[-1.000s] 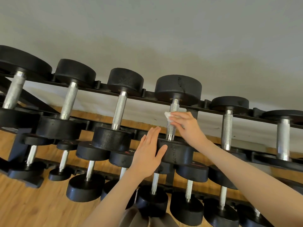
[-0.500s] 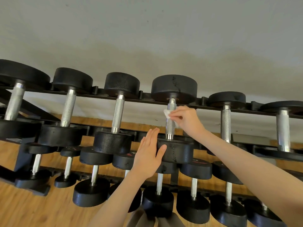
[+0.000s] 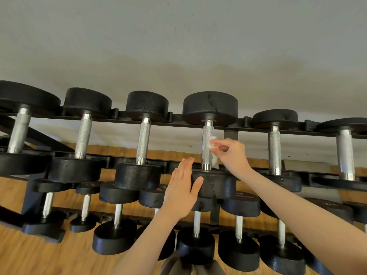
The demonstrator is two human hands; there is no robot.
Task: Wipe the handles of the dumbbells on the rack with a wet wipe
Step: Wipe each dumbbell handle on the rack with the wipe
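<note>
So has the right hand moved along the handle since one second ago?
Yes. The right hand with the wet wipe has shifted from across the handle to its right side, between the two black heads.

Black dumbbells (image 3: 210, 147) in rows on rack (image 3: 228, 127); white wet wipe (image 3: 212, 149) against one knurled handle (image 3: 207, 144)

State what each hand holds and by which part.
The right hand pinches the wet wipe at its upper end, against the dumbbell handle. The left hand holds nothing; it rests flat against that dumbbell's near head.
</note>
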